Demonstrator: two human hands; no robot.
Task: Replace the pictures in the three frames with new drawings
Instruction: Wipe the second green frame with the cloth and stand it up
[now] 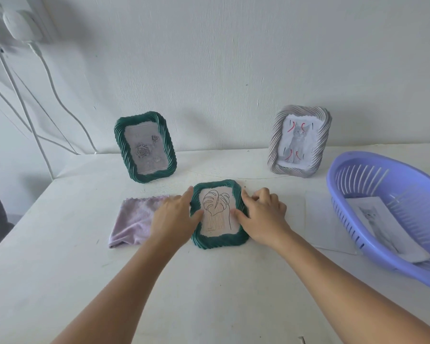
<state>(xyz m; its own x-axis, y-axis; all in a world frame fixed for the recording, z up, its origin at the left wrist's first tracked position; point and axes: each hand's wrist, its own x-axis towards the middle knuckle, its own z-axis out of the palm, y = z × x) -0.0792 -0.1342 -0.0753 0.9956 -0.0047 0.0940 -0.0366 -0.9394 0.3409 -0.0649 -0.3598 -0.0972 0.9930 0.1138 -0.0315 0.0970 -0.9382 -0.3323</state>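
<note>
Both hands on a flat-lying green frame, white table (209, 281).

Left to right: lilac cloth (132, 219); standing green rope-edged frame with rose picture (145, 146); left hand (174, 217), fingers straight, against flat green frame with leaf drawing (217, 238); right hand (261, 214), fingers curled on its edge; standing grey frame with cat picture (299, 140); purple plastic basket (372, 256) holding paper sheet (392, 227).

A dark green frame (219, 240) with a leaf line drawing (216, 209) lies flat, near centre. Far left a second green frame (145, 146) stands upright showing roses; far right a grey frame (299, 141) stands holding a cat drawing (297, 142).
</note>
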